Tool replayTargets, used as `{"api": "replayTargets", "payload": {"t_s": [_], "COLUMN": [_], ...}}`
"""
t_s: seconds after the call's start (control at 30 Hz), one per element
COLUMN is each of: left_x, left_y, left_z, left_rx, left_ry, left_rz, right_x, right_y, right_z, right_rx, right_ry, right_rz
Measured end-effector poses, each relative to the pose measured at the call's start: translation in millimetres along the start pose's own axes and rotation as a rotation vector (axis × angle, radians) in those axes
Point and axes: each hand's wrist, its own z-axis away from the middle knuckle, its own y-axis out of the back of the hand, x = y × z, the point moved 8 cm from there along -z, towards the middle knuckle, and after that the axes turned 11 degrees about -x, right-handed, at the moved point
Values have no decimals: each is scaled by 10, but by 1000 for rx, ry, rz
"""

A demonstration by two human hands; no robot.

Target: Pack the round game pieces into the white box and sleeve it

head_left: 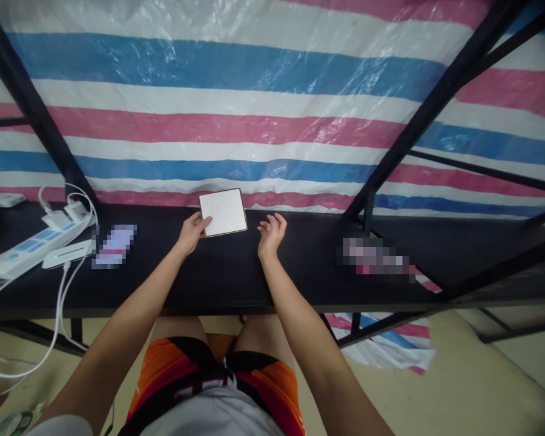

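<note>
We hold the pad near the desk's far edge, our left hand pinching its side, probably so its face stays uncovered. Our right hand hovers over the desk, fingers loosely curled, gripping nothing. The strip sits at the desk's left end, likely for clearance.

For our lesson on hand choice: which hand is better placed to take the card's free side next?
Probably the right hand: it holds nothing, and its loosely curled fingers are just off the card's right edge. The left hand is occupied gripping the opposite side.
</note>
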Motion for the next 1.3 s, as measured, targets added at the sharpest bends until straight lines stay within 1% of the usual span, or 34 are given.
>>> {"api": "replayTargets", "payload": {"t_s": [0.07, 0.1, 0.13, 0.17, 0.2, 0.27, 0.33, 0.4, 0.43, 0.5, 0.6, 0.67, 0.77, 0.87, 0.97, 1.03, 1.1, 1.2, 1.23, 1.3], "left_x": [3, 4, 5, 10, 19, 52, 101, 147, 166, 190, 182, 146, 145, 238, 269, 216, 103, -92, -128, -130], "left_y": [2, -4, -14, -24, -34, -43, -36, -20, -12, -6, -66, -135, -192, -188, -138, -86, -47, -57, -70, -84], "left_z": [-4, -7, -10, -12, -13, -11, -5, 0, 2, 5, 8, 12, 32, 57, 48, 24, 4, 14, 26, 43], "left_rx": [9, 10, 7, 3, -2, -10, -13, -17, -16, -14, -50, -96, -139, -167, -166, -131, -98, -103, -113, -123], "left_ry": [-8, -12, -17, -26, -38, -69, -106, -136, -150, -177, -198, -176, -165, -228, -235, -184, -84, 107, 148, 164], "left_rz": [-37, -58, -80, -103, -127, -173, -210, -229, -230, -225, -237, -273, -329, -346, -331, -287, -198, -48, -18, 0], "right_x": [117, 167, 208, 242, 271, 309, 335, 348, 353, 368, 384, 373, 306, 241, 265, 296, 318, 334, 333, 330], "right_y": [224, 293, 306, 261, 169, -89, -321, -448, -464, -442, -429, -463, -515, -526, -531, -543, -528, -453, -427, -409], "right_z": [5, 22, 30, 31, 36, 93, 215, 344, 392, 455, 533, 568, 519, 446, 451, 444, 396, 286, 254, 218], "right_rx": [226, 303, 317, 270, 177, -76, -318, -507, -568, -637, -732, -794, -791, -753, -786, -821, -810, -719, -686, -659], "right_ry": [-96, -143, -196, -259, -334, -510, -710, -896, -972, -1086, -1170, -1159, -1030, -901, -854, -796, -707, -582, -552, -508], "right_rz": [-196, -270, -333, -387, -431, -478, -477, -439, -407, -326, -200, -145, -147, -163, -85, -27, 36, 164, 199, 247]}}
